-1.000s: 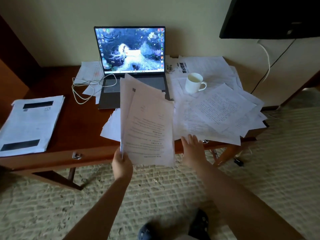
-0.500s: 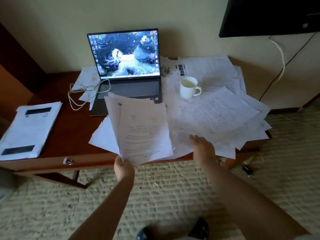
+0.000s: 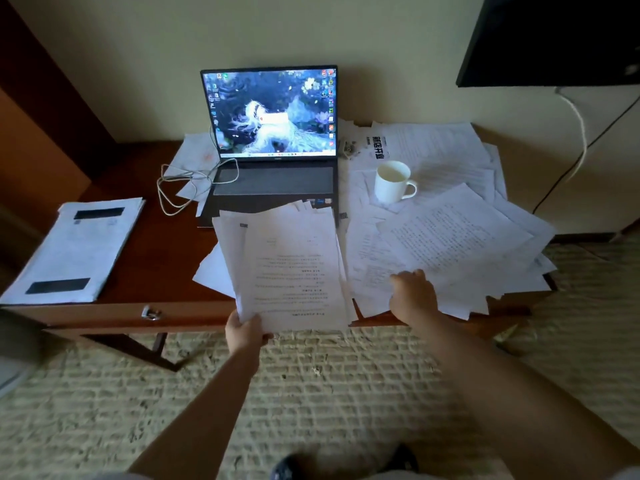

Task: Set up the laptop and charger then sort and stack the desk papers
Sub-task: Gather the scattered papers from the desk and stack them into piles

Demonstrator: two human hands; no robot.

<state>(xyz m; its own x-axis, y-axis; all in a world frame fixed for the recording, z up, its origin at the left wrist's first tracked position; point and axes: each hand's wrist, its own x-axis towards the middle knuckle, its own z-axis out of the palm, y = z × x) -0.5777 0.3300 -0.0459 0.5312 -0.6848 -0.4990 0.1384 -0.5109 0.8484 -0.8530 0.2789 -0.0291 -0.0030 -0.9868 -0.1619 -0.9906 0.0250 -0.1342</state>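
Currently the left hand [image 3: 245,332] is gripping a sheaf of papers [image 3: 294,268] by its lower left corner, holding it just in front of the open laptop [image 3: 273,157]. Right hand [image 3: 412,294] is resting curled on the loose papers [image 3: 450,244] spreading right of the laptop; whether it is pinching a sheet is unclear. White mug [image 3: 393,181] is sitting just right of the laptop, charger cable [image 3: 183,183] coiling at its left, stacked papers [image 3: 74,249] lying well left.
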